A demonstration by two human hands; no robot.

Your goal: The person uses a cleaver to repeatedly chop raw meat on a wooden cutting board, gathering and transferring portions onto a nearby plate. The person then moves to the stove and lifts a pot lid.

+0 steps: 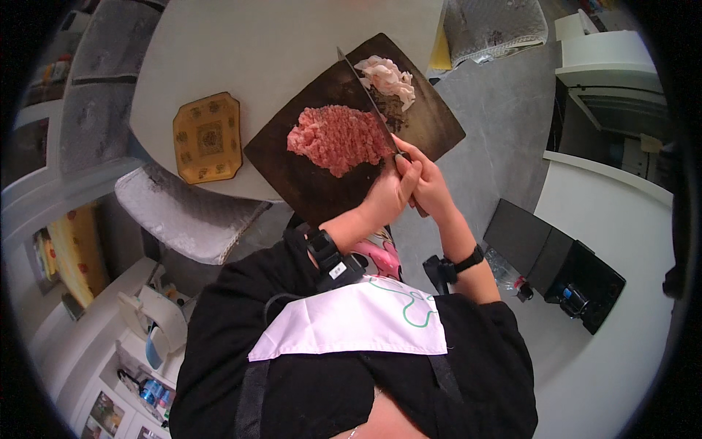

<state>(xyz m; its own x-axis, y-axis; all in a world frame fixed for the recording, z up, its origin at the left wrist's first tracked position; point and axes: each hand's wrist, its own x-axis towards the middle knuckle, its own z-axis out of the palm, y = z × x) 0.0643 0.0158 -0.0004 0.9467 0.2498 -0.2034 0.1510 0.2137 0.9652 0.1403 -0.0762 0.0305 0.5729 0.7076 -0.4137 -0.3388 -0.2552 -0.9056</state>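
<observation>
A knife [371,99] is held edge-on to my view, its blade slanting up and left across a dark square cutting board [307,197]. My right hand [433,184] grips its handle, the butt showing below the fingers. Pressed against that hand, my left hand [390,189] closes around the upper handle near the blade; its fingertips are mostly hidden. Left of the blade lies a flattened mound of minced raw meat [340,140], its surface marked with chop lines. Pale pieces of raw fat or skin [388,79] sit on the board to the blade's right.
The board rests on a round pale table [263,33], with corners reaching past its edge. An amber patterned octagonal plate [235,137] lies to the left. Covered chairs [186,214] [496,27] stand around the table. At right, a plastic bottle [504,271] is beside a black appliance [589,285].
</observation>
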